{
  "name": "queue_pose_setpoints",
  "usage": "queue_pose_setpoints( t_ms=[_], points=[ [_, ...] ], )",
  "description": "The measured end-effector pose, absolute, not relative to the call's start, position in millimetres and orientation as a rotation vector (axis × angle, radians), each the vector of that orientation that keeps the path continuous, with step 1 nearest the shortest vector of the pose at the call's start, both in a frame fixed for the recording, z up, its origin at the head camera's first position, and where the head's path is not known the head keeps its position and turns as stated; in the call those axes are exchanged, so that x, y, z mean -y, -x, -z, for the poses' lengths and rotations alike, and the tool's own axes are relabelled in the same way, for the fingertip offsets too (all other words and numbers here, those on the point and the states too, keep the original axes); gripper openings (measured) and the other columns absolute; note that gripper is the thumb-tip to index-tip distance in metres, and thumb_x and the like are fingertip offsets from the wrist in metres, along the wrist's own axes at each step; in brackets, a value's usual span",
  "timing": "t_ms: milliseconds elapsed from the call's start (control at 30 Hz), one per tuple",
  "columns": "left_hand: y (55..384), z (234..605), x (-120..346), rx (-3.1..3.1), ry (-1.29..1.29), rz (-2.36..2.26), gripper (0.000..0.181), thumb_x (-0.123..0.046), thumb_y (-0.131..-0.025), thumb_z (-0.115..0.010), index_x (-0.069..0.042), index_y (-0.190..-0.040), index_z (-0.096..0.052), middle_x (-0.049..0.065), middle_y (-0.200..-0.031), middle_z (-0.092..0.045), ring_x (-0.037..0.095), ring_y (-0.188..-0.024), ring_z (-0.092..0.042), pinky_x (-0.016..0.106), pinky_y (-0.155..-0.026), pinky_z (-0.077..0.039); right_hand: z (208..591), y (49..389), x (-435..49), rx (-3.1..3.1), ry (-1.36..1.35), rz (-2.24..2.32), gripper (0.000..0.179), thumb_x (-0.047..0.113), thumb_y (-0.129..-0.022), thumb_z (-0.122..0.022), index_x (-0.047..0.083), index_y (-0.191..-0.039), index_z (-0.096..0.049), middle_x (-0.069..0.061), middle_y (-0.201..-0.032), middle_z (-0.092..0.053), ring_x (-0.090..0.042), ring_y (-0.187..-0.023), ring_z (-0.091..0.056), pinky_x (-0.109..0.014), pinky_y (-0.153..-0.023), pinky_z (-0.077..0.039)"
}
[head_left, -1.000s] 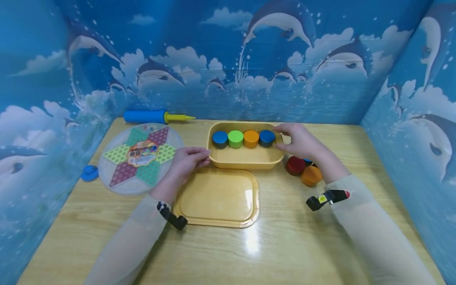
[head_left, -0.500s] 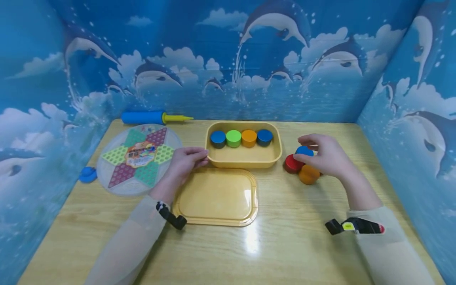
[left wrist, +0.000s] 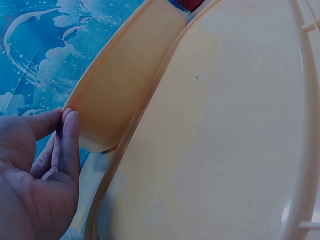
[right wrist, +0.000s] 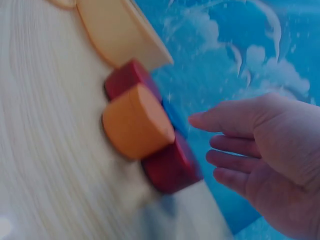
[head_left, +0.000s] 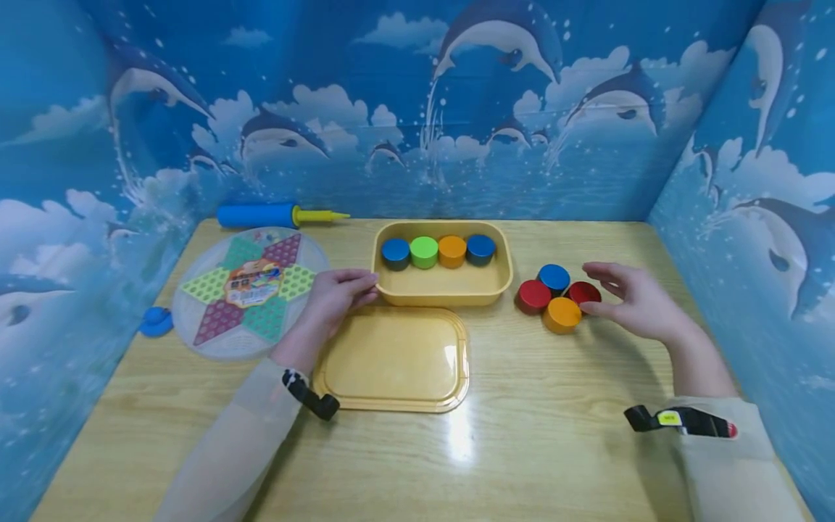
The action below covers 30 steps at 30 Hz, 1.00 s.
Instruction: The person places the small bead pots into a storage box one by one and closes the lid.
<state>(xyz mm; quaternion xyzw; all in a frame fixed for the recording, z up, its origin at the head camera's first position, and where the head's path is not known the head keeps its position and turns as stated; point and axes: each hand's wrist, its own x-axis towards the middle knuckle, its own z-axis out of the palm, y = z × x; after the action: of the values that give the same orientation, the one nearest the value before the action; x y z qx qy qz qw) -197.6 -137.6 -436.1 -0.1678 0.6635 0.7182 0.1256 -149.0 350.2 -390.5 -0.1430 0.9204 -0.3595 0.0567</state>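
A yellow plastic box (head_left: 443,299) stands near the back of the table, with a row of round blocks inside: blue (head_left: 396,255), green (head_left: 425,252), orange (head_left: 452,251) and darker blue (head_left: 480,250). My left hand (head_left: 335,297) pinches its rim at the left front corner, thumb against fingers in the left wrist view. To the right of the box sits a cluster of round blocks: red (head_left: 533,297), blue (head_left: 554,279), orange (head_left: 562,316) and dark red (head_left: 584,293). My right hand (head_left: 642,301) holds nothing, its parted thumb and fingers beside the dark red block.
A yellow lid (head_left: 391,359) lies flat in front of the box. On the left are a round Chinese checkers board (head_left: 254,290), a small blue piece (head_left: 156,322) and a blue pump with a yellow nozzle (head_left: 256,215). Dolphin-printed walls (head_left: 417,181) enclose the back and sides.
My right hand has left the darker blue block at the row's right end and moved right, past the cluster to its right side. My left hand stays on the box rim.
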Motion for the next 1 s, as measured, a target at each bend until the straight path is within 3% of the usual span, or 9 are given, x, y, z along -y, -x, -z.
queue_pose_setpoints(
  t_ms=[100, 167, 367, 533, 700, 833, 1000],
  points=[
    [197.7, 436.4, 138.1, -1.930, 0.491, -2.096, 0.031, -0.006, -0.100, -0.074, 0.005, -0.129, -0.069, 0.019, -0.116, -0.070, 0.016, -0.088, -0.075, 0.030, -0.087, -0.065, 397.6, 153.6, -358.9, -2.741, 0.403, 1.056, 0.070, 0.009, -0.093, -0.084, -0.010, -0.150, -0.048, -0.031, -0.150, -0.052, -0.048, -0.138, -0.050, -0.041, -0.116, -0.042],
    [197.7, 437.0, 137.8, -1.923, 0.484, -2.103, 0.031, -0.005, -0.100, -0.075, 0.006, -0.129, -0.069, 0.019, -0.116, -0.070, 0.016, -0.087, -0.076, 0.030, -0.087, -0.065, 402.3, 156.3, -363.9, -2.718, 0.401, 1.046, 0.071, 0.007, -0.092, -0.084, -0.011, -0.150, -0.048, -0.031, -0.150, -0.052, -0.047, -0.137, -0.050, -0.046, -0.115, -0.042],
    [197.4, 437.5, 137.4, -1.929, 0.473, -2.102, 0.031, -0.007, -0.100, -0.075, 0.005, -0.129, -0.069, 0.018, -0.116, -0.070, 0.016, -0.087, -0.075, 0.030, -0.087, -0.065, 413.4, 162.1, -373.8, -2.642, 0.375, 1.115, 0.070, 0.007, -0.092, -0.084, -0.010, -0.150, -0.049, -0.031, -0.150, -0.052, -0.050, -0.134, -0.053, -0.011, -0.100, -0.049],
    [197.7, 437.6, 137.9, -1.937, 0.486, -2.086, 0.031, -0.008, -0.101, -0.075, 0.004, -0.129, -0.070, 0.018, -0.117, -0.070, 0.017, -0.090, -0.076, 0.030, -0.088, -0.065, 419.3, 165.5, -376.8, -2.634, 0.314, 1.067, 0.071, 0.016, -0.093, -0.085, -0.006, -0.151, -0.051, -0.030, -0.149, -0.054, -0.047, -0.131, -0.057, -0.015, -0.099, -0.053],
    [198.8, 438.9, 138.2, -1.924, 0.488, -2.094, 0.031, -0.008, -0.101, -0.075, 0.004, -0.129, -0.070, 0.019, -0.118, -0.070, 0.017, -0.090, -0.076, 0.031, -0.088, -0.065, 421.3, 165.1, -379.0, -2.643, 0.271, 1.076, 0.070, 0.020, -0.094, -0.085, -0.006, -0.150, -0.052, -0.030, -0.149, -0.054, -0.047, -0.132, -0.056, -0.005, -0.094, -0.047],
    [199.2, 439.3, 138.3, -1.921, 0.493, -2.094, 0.030, -0.007, -0.101, -0.075, 0.004, -0.129, -0.070, 0.020, -0.118, -0.070, 0.018, -0.091, -0.076, 0.031, -0.088, -0.065, 416.6, 163.8, -379.2, -2.661, 0.240, 1.134, 0.071, 0.024, -0.095, -0.085, -0.007, -0.150, -0.051, -0.030, -0.147, -0.056, -0.048, -0.130, -0.057, -0.004, -0.088, -0.049],
    [199.6, 438.7, 138.4, -1.936, 0.505, -2.075, 0.029, -0.008, -0.101, -0.075, 0.002, -0.128, -0.070, 0.020, -0.119, -0.069, 0.020, -0.095, -0.076, 0.031, -0.088, -0.065, 403.0, 166.7, -375.3, -2.704, 0.244, 1.146, 0.068, 0.019, -0.096, -0.083, -0.007, -0.150, -0.051, -0.030, -0.145, -0.056, -0.049, -0.128, -0.058, -0.005, -0.083, -0.052]
  ],
)
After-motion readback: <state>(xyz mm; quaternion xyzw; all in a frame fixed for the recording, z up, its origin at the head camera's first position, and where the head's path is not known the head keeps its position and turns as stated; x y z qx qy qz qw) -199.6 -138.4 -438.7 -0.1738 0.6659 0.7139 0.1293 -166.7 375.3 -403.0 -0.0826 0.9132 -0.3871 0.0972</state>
